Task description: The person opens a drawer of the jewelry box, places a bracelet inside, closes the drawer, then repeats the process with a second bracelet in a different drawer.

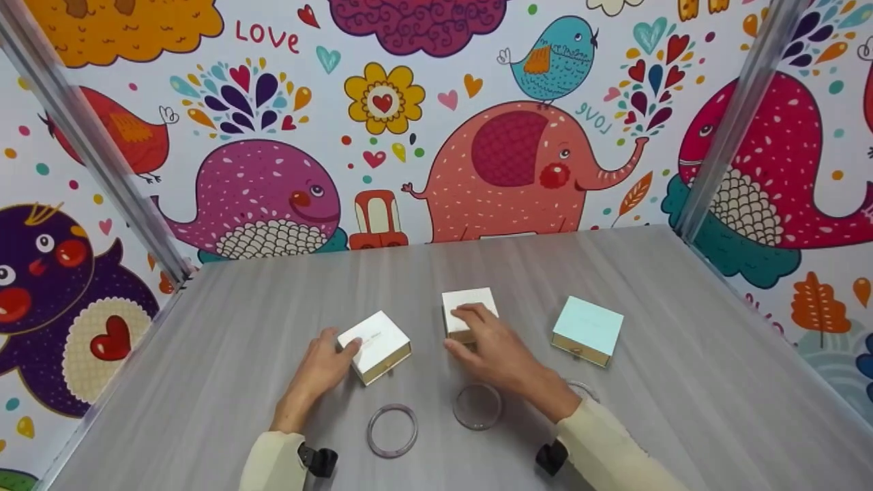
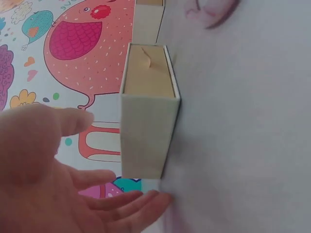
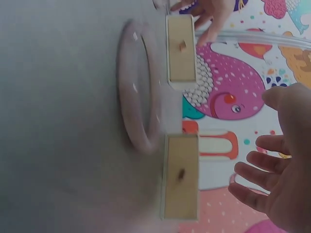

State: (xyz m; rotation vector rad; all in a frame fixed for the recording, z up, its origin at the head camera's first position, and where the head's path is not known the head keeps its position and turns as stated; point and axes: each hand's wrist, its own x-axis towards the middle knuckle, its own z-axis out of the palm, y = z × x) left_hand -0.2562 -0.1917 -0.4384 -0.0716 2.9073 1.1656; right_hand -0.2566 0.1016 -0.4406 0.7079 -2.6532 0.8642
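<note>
A white drawer box [image 1: 375, 341] with a tan front and a small pull tab sits beside my left hand [image 1: 317, 367]. The left thumb overlaps the box's top in the head view; in the left wrist view the loosely spread fingers [image 2: 131, 208] stand around its near side [image 2: 148, 138]. My right hand [image 1: 501, 354] reaches over a second white box [image 1: 469, 298], partly covering it. Seen from the right wrist, that box [image 3: 181, 194] stands apart from the relaxed, spread fingers [image 3: 260, 174]. A translucent bangle [image 1: 477, 429] lies below the right hand.
A pale teal drawer box [image 1: 590, 322] stands at the right. Another bangle [image 1: 370, 434] lies in front of the left box, and a third bangle [image 1: 589, 389] is mostly hidden by the right forearm. A cartoon-printed wall [image 1: 402, 41] borders the grey table [image 1: 273, 293].
</note>
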